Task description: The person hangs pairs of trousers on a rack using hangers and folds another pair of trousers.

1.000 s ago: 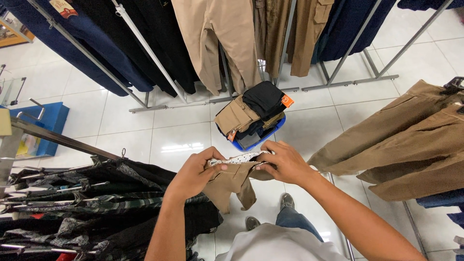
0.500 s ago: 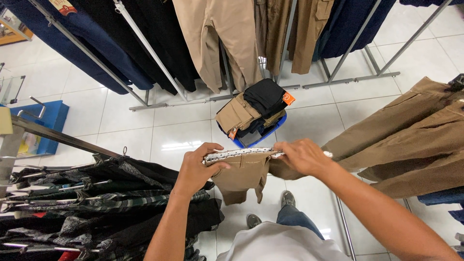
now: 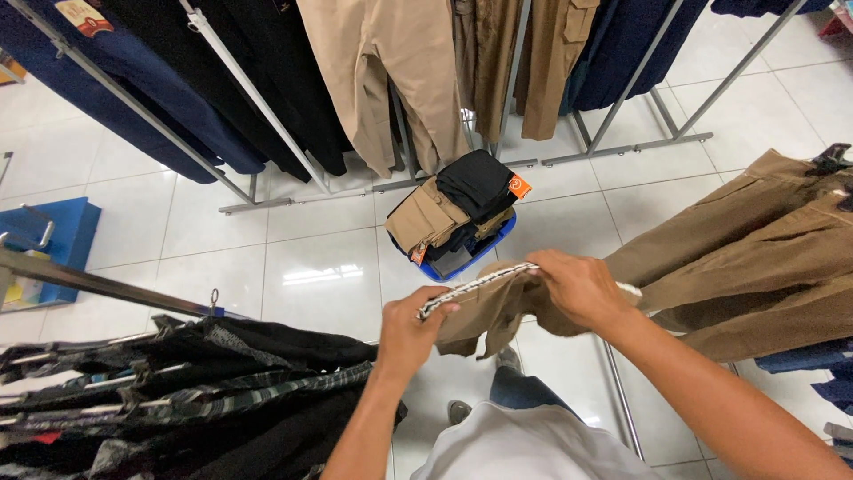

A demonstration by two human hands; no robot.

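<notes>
- Fingers of the left hand (image 3: pixel 410 331) are closed on the near end of a pair of tan trousers (image 3: pixel 493 311), thumb on top of the waistband; the right hand (image 3: pixel 577 289) is curled shut over the far end of the same band, so the garment is stretched between both hands just below the middle of the frame.
- A second ago the hands were close together with the waistband bunched between them; now they sit well apart and the white-lined waistband (image 3: pixel 475 284) runs out in a nearly straight line, tilted up toward the right.
- To my eye that spreading means the trousers are being opened out at the waist for handling, with the legs hanging folded and loose beneath.
- Just beyond the hands, toward the centre of the frame, a blue basket (image 3: pixel 462 262) stands on the white tiled floor (image 3: pixel 311 240), piled with folded tan and black garments (image 3: pixel 458 204).
- At the right edge, brown trousers (image 3: pixel 755 249) hang off a rail, near the right forearm.
- In the lower left, dark and plaid clothes (image 3: pixel 178 391) lie packed along a metal rail (image 3: pixel 98 289).
- Across the top, navy, black and beige trousers (image 3: pixel 400 80) hang from slanted chrome racks (image 3: pixel 249 98).
- At the left edge stands a blue fixture (image 3: pixel 49 236).
- At the bottom, the person's white shirt and shoes show over the floor.
</notes>
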